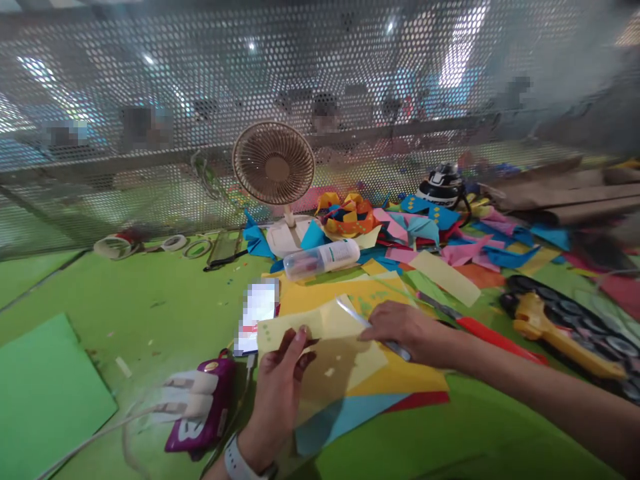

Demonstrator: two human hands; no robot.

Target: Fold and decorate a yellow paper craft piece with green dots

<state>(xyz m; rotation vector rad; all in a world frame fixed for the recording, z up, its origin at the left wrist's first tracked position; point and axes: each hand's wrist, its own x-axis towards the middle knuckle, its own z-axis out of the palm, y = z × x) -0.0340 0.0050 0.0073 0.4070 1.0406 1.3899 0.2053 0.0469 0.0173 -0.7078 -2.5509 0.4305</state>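
Observation:
My left hand (287, 367) pinches a pale yellow paper piece (275, 332) between thumb and fingers. Small green marks dot its left end. My right hand (393, 328) grips a slim silver tool (353, 313) whose exact kind I cannot make out. Its far end points up and left over a pale yellow sheet (357, 363). Small paper scraps lie on that sheet. Below it are an orange-yellow sheet (420, 380), a blue sheet (333, 423) and a red edge of paper (425, 401).
A lit phone (257, 317) and purple power bank (210, 407) with cables lie left. Behind are a fan (275, 167), clear bottle (323, 259) and folded coloured papers (465, 250). At right are a red-handled tool (500, 340) and yellow glue gun (570, 337). Perforated metal screen (175, 87) stands behind.

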